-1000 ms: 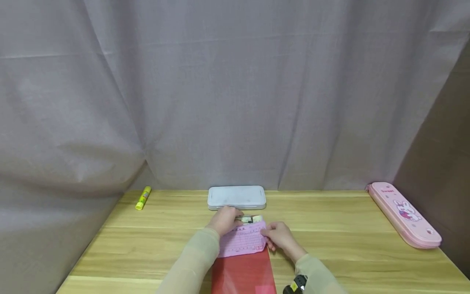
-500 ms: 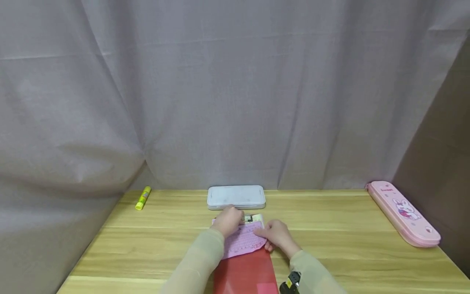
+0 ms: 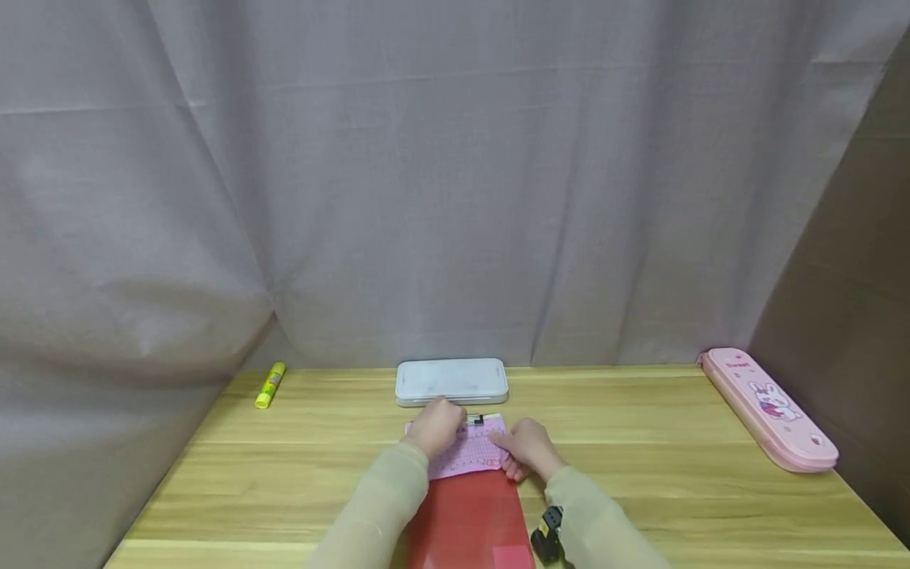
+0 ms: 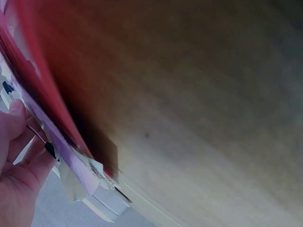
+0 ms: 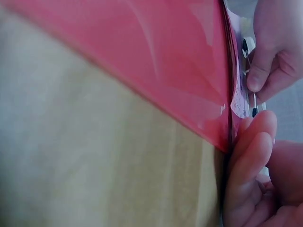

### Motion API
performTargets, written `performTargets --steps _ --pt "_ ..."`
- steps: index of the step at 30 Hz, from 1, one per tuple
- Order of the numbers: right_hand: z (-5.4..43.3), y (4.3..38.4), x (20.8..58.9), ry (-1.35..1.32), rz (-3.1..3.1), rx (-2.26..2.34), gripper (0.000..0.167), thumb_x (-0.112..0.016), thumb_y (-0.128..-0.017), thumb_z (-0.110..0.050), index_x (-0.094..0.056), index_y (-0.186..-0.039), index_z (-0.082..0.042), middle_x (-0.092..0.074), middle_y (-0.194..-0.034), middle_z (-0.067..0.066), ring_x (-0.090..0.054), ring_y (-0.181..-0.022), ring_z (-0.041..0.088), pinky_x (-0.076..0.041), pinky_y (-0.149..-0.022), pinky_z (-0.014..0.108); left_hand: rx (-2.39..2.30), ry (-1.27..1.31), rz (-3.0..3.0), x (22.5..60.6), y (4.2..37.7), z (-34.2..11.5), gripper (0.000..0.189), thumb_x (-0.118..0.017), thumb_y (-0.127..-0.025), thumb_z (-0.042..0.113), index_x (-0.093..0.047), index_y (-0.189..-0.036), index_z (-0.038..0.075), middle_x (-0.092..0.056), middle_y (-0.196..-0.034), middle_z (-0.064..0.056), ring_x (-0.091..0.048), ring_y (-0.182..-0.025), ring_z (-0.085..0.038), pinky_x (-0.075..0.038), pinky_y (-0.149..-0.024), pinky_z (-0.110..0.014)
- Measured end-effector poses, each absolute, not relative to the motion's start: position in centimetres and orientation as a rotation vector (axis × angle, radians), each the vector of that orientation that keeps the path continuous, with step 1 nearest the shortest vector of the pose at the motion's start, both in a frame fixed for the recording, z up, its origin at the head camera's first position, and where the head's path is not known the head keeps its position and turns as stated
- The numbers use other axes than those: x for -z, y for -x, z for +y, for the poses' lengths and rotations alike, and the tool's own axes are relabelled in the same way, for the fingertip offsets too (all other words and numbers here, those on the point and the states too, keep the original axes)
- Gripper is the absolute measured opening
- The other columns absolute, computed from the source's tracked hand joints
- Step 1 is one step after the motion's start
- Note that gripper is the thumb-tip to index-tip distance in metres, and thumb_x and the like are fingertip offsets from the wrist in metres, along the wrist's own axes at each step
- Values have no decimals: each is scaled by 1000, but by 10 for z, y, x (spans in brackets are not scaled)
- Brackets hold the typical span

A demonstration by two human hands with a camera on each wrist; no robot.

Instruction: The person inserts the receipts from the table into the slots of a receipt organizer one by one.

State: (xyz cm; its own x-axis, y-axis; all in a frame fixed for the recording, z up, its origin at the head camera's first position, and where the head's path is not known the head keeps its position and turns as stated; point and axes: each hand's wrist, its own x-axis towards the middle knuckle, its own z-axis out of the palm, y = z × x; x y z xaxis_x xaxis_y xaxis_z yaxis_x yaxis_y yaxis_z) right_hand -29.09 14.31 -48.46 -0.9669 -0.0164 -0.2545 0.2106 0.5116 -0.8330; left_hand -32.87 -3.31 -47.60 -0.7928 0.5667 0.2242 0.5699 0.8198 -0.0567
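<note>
A red folder (image 3: 465, 514) lies lengthwise before me. At its far end is a wire clip (image 3: 478, 420) with black tips. A pink printed paper slip (image 3: 465, 460) covers the folder's far part, its upper edge up against the clip. My left hand (image 3: 435, 427) pinches the wire clip (image 5: 254, 98) between thumb and fingers, as the right wrist view shows. At the slip's right edge, my right hand (image 3: 529, 449) pinches the paper, thumb on top. The left wrist view shows the folder's red cover (image 4: 59, 104) and the pale paper edges side-on.
A white case (image 3: 451, 381) lies just beyond the folder, by the grey curtain (image 3: 455, 197). Far left is a yellow glue stick (image 3: 270, 385). A pink pencil case (image 3: 768, 409) with a rabbit picture sits at the right. The wooden table (image 3: 640, 490) extends around the folder.
The pink slip has moved up toward the clip and now covers most of the cream strip that showed there. The right hand has shifted slightly up and left with it; the left hand stays at the clip.
</note>
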Motion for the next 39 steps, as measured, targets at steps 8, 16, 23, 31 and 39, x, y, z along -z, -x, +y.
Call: performTargets --steps 8,16,23,31,39 --pt "146 291 477 -208 2484 1431 36 -61 -92 -22 -58 -64 1 -55 -45 4 -50 -33 8 -47 -35 23 24 863 -2767 474 329 -29 12 -66 -82 5 -71 -76 15 -66 -71 3 -61 -73 -15 -53 -73 -28" --pt "145 293 476 -250 2475 1428 37 -61 -91 -23 -58 -64 2 -57 -48 7 -53 -35 10 -50 -38 25 54 850 -2801 472 330 -27 11 -69 -80 6 -71 -75 16 -66 -71 5 -61 -75 -15 -53 -76 -29" --pt "147 296 479 -257 2482 1420 36 -62 -90 -24 -59 -65 2 -59 -49 9 -54 -35 11 -51 -38 27 92 861 -2801 472 331 -25 9 -73 -77 8 -73 -76 17 -69 -73 5 -63 -78 -15 -54 -78 -28" --pt "149 292 483 -238 2469 1466 32 -63 -89 -23 -57 -68 0 -59 -50 9 -55 -36 12 -51 -39 28 214 871 -2804 472 329 -28 10 -75 -78 13 -68 -72 15 -67 -70 4 -64 -72 -13 -53 -69 -27" --pt "147 286 478 -217 2441 1503 23 -63 -88 -15 -57 -73 2 -58 -50 7 -55 -37 11 -51 -40 27 279 859 -2742 474 327 -33 15 -76 -77 16 -63 -69 16 -64 -66 3 -63 -66 -15 -52 -62 -29"
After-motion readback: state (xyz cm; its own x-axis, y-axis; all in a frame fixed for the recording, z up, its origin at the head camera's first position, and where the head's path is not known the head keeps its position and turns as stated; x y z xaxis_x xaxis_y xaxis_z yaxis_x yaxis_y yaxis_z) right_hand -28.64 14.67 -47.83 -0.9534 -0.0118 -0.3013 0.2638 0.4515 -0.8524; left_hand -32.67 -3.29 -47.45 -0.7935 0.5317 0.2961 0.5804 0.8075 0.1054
